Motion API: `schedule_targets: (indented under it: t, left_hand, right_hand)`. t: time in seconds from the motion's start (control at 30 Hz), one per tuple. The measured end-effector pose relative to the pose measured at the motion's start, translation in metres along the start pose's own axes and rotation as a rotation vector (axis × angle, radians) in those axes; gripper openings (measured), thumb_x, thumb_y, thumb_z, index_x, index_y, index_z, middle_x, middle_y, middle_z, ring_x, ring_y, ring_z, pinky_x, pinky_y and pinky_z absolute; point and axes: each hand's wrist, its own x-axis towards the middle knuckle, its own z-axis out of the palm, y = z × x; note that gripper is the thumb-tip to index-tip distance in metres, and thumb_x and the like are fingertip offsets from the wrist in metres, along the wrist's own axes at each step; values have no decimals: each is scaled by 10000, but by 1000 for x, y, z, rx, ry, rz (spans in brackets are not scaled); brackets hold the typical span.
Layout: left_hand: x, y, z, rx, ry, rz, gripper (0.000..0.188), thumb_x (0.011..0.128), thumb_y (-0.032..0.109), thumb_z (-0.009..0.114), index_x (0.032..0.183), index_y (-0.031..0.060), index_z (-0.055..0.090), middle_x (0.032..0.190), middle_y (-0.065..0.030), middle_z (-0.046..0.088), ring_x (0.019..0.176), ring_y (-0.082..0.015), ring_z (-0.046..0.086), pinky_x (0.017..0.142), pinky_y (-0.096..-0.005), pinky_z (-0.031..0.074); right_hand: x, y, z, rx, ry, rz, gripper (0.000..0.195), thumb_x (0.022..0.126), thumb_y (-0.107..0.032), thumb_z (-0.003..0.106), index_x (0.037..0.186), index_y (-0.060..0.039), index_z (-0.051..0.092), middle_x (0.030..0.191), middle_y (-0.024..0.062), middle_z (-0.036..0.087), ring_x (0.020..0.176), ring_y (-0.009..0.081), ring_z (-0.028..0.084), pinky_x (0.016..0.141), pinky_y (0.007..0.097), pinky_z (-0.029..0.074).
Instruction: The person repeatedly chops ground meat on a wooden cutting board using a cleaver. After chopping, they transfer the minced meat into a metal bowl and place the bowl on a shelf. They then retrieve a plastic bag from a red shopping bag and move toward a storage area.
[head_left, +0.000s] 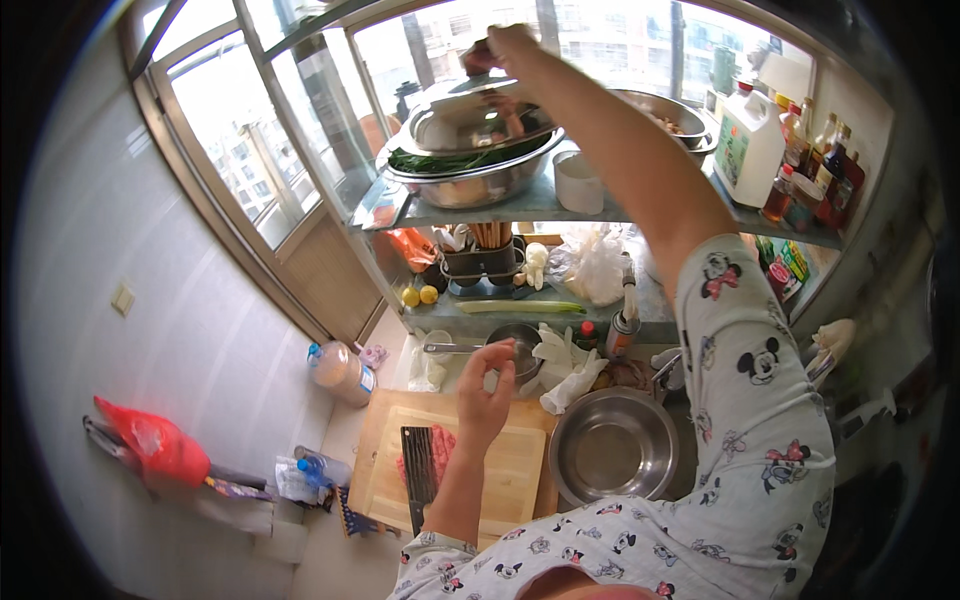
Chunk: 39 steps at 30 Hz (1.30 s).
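My right hand (514, 49) reaches up to the upper shelf and grips the dark knob of a shiny metal pot lid (450, 129). Beneath the tilted lid, leafy greens (439, 161) show at the rim of a stainless steel basin (480, 187). My left hand (486, 382) hovers above a wooden cutting board (521, 465), holding nothing, its fingers curled with a gap to the thumb. On the board, a dark-bladed cleaver (418, 465) lies across raw reddish meat (442, 442), its lower end partly behind my left forearm.
An empty steel bowl (615, 450) stands right of the board. Behind are a small saucepan (517, 345) and white gloves (570, 371). The shelves hold a white mug (577, 184), a large white jug (746, 146), a scallion stalk (521, 307) and a chopsticks holder (480, 262). A plastic bottle (339, 369) stands by the left wall.
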Motion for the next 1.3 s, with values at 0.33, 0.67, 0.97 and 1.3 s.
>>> schedule_targets:
  t: [0.33,0.67,0.97,1.3]
  left_hand:
    - [60,31,0,81,-18,190,255,861,-6,591,1115,11,595,1224,-131,627,1104,-229,609,944,-334,480]
    - [53,25,25,-52,-29,47,188,885,2,572,1069,6,609,1141,-108,663,1009,-150,625,889,-280,487]
    - [42,26,46,25,-69,45,150,890,-5,569,1031,-6,621,1078,-94,684,932,-127,637,828,-252,496]
    - [48,53,71,-129,-82,3,193,943,31,530,1121,-1,594,1112,-121,658,977,-138,632,873,-269,493]
  right_hand:
    - [-32,15,3,-427,-95,125,503,955,-428,525,966,74,545,752,180,644,638,243,660,602,380,582]
    - [-61,-86,-275,-1852,413,222,614,779,-372,720,1278,-67,532,1326,109,549,1181,256,570,888,385,520]
    - [-40,-80,-296,-571,454,291,150,716,-23,631,602,-66,545,536,5,531,406,52,500,356,153,386]
    - [-92,-173,-284,-306,279,-192,167,791,-91,675,668,-24,583,541,23,531,423,74,462,373,186,354]
